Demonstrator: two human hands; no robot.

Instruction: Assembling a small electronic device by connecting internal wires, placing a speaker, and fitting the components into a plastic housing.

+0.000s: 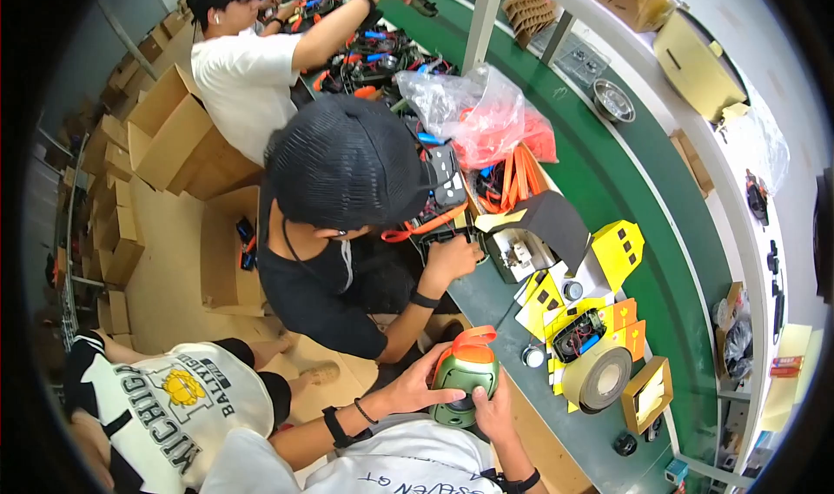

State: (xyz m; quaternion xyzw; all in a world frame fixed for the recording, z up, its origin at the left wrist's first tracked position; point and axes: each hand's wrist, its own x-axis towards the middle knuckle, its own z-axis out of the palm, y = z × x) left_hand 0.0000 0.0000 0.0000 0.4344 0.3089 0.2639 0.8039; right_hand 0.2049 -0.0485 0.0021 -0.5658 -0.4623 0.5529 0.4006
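Observation:
A green, rounded device (pixel 469 374), which looks like a small portable speaker, is held between my two hands just in front of my body. An orange strap (pixel 473 338) loops over its top. My left hand (pixel 413 391) wraps round its left side, with the thumb across the front. On the lower right side, my right hand (pixel 496 413) grips it, thumb against a dark round part. The device's back is hidden. Just right of my hands, the bench holds a small round silver-and-black part (pixel 532 355), an open housing with circuitry (pixel 579 336) and a tape roll (pixel 580 383).
A co-worker in a black cap (pixel 343 159) sits close ahead, a hand on a black part. Yellow cards (pixel 617 255), a small cardboard box (pixel 648 397) and a bag of orange pieces (pixel 499 120) lie along the green bench (pixel 591 168). Another person (pixel 182 407) is at left.

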